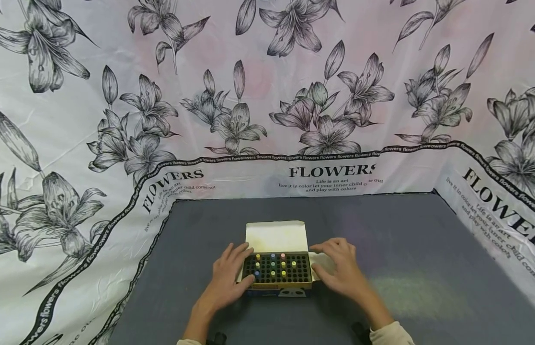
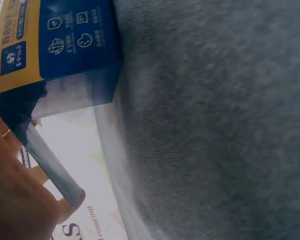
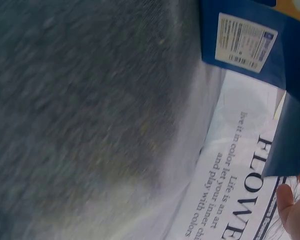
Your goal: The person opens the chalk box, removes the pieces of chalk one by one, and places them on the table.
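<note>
A small cardboard box stands on the dark table, its pale lid folded back. Inside is a black insert with rows of round holes, several of them holding coloured sticks that look like chalk. My left hand lies along the box's left end, thumb at the front corner and fingers towards the back corner. The left wrist view shows its fingers beside a side flap. My right hand is at the right end, thumb and fingers spread around the right flap; the right wrist view shows fingertips beside that blue flap.
The dark grey tabletop stretches around the box. White cloth printed with flowers and lettering rises behind it and along both sides. A sleeve cuff shows at my right wrist.
</note>
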Demonstrator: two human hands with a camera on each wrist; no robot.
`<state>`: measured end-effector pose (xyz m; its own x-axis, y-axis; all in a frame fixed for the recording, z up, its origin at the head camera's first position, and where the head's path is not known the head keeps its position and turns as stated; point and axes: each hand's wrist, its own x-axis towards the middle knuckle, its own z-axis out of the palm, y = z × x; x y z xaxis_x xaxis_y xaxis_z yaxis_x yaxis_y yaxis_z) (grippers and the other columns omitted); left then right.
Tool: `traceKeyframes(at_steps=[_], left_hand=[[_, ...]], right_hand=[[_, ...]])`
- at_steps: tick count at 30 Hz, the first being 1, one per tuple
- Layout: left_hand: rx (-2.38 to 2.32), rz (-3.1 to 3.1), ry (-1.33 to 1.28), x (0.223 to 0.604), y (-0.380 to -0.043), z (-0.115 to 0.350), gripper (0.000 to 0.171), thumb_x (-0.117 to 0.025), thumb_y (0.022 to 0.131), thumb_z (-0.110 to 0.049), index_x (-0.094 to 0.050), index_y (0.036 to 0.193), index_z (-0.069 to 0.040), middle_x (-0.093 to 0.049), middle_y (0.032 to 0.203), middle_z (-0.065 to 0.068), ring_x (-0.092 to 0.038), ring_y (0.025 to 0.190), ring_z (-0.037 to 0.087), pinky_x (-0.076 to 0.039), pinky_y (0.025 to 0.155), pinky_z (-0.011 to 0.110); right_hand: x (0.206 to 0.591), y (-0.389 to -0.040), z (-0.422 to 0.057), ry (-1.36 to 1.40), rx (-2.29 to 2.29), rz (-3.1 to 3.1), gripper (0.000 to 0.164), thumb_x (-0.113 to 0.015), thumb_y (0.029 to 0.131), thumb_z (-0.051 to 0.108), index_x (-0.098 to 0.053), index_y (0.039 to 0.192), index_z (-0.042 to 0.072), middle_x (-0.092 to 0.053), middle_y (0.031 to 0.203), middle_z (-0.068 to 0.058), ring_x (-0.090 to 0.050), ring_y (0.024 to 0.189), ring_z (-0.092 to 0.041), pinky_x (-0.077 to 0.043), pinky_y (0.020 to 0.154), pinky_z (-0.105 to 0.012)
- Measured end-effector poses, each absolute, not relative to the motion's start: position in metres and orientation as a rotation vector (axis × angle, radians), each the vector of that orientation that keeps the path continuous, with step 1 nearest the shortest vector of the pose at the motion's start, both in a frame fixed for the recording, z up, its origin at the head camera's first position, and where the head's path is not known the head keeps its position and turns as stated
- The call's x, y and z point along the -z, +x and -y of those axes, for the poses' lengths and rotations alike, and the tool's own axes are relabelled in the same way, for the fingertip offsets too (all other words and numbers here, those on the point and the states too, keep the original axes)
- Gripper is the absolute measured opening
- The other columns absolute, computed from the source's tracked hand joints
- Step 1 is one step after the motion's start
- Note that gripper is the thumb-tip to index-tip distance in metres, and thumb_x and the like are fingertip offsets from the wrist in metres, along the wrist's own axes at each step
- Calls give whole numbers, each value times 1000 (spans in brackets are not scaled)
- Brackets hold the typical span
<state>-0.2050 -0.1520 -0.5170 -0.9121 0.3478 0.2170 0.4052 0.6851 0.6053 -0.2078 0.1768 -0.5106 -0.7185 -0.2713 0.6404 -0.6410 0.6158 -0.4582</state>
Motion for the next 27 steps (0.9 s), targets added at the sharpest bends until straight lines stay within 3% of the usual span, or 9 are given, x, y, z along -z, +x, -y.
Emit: traceKeyframes(at_steps=[6, 12, 27], left_hand=[[1000, 2817, -625, 521, -205, 150, 62, -59, 99, -42, -45, 155, -18, -36, 165, 5, -18, 154, 49, -19, 108, 79], [1043, 2841, -599, 521, -203, 149, 65, -59, 99, -42, -41, 158, -22, -32, 167, 2, -17, 155, 49, -17, 110, 77], [1097, 2870, -542, 525, -197, 148, 67, -58, 99, -38, -34, 161, -25, -29, 169, 1, -14, 155, 50, -13, 109, 79]], right_hand=[[508, -215, -165, 790, -888, 2349, 32, -86, 75, 11, -77, 105, 13, -73, 91, 1, -51, 98, -18, -28, 90, -51], [507, -219, -156, 831, -781, 2409, 34, -89, 74, 13, -77, 106, 16, -74, 97, 4, -51, 98, -16, -30, 90, -53], [509, -220, -139, 807, -705, 2571, 20, -84, 81, 15, -78, 98, 22, -69, 95, 6, -50, 101, -18, -33, 93, -54]])
